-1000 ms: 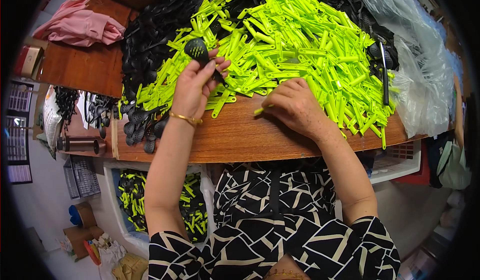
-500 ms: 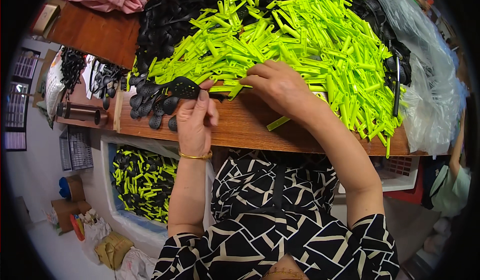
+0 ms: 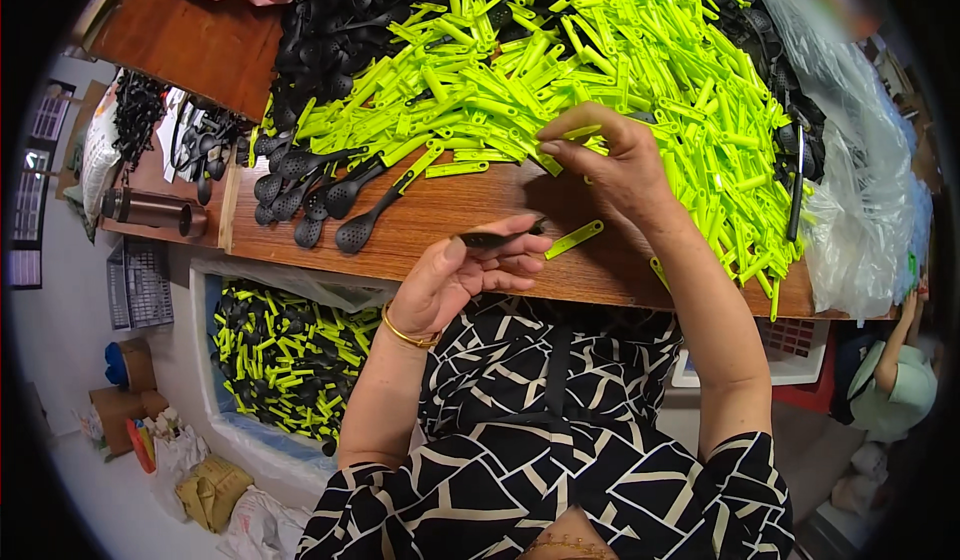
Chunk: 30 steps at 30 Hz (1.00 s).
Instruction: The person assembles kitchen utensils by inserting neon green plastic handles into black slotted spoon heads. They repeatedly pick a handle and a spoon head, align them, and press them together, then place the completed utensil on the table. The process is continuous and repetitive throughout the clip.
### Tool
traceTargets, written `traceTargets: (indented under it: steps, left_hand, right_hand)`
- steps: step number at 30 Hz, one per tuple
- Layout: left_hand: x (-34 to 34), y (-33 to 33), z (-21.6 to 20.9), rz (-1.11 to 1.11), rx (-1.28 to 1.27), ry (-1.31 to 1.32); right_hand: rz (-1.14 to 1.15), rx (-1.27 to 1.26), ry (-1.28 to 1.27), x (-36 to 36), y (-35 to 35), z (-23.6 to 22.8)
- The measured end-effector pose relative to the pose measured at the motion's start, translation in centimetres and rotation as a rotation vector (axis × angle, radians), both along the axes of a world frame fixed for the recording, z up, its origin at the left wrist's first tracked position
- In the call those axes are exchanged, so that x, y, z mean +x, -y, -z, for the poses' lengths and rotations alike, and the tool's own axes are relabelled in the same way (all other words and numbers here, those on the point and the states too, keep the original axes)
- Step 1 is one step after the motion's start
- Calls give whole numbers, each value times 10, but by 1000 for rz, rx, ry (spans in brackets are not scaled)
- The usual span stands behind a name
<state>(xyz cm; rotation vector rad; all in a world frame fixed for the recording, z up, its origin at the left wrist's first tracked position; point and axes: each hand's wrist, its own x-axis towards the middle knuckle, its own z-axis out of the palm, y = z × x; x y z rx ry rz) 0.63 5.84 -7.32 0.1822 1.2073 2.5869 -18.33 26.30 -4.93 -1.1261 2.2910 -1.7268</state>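
Observation:
My left hand (image 3: 470, 272) is held over the table's front edge, palm up. Between its thumb and fingers is a black slotted spoon head (image 3: 487, 240), seen nearly edge-on. Farther right, my right hand (image 3: 618, 165) reaches to the near edge of a heap of lime-green handles (image 3: 590, 80). Its thumb and forefinger pinch the end of one green handle (image 3: 549, 164). A single green handle (image 3: 575, 239) lies on the wood between my hands. Left of them rest several slotted spoons (image 3: 360, 222) with black heads, some joined to green handles.
Black spoon heads (image 3: 330, 35) pile up behind the green heap. Below the table at left stands a lined bin (image 3: 207, 360) of black and green pieces. Clear plastic sheeting (image 3: 850, 200) and a black pen-like rod (image 3: 796, 180) lie at the right. A brown flask (image 3: 150, 210) lies far left.
My left hand has moved right and nearer to me, turning palm up. My right hand has shifted right. One more slotted spoon with a green handle lies at the left group.

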Motion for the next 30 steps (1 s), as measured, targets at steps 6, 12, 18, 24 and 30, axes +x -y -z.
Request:
traceTargets:
  steps: [6,12,18,24,30]
  left_hand:
    - [-8,-9,-7,-212,-189,169]
    - [-7,-23,-23,-378,-207,252]
    - [-8,-22,-16,-132,-4,184]
    - [-4,-26,-31,-9,-67,116]
    - [4,-19,-29,118,191,122]
  right_hand:
    - [-135,1,315,-14,-14,-17]
    - [-234,35,221,2,-27,-25]
    - [-243,25,194,21,-26,-25]
    - [-378,-84,158,23,-26,-35]
    - [-488,-153,81,26,-21,-48]
